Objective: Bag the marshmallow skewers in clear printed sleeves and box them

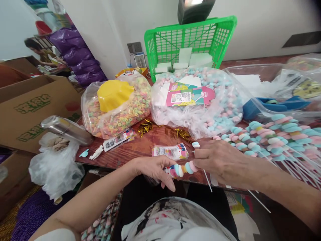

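Observation:
My left hand is closed around one end of a short skewer of pastel candy discs, held level over the table's front edge. My right hand pinches the other end, and a blue-and-pink candy piece sits on top of its fingertips. A thin white stick pokes down from under the right hand. Right behind the hands a small colourful label packet lies on the brown wooden table.
Finished candy skewers are piled at the right. Behind stand a bag of pastel candies, a bag of ring cereal with a yellow scoop, a green basket, gold twist ties, a steel flask and cardboard boxes.

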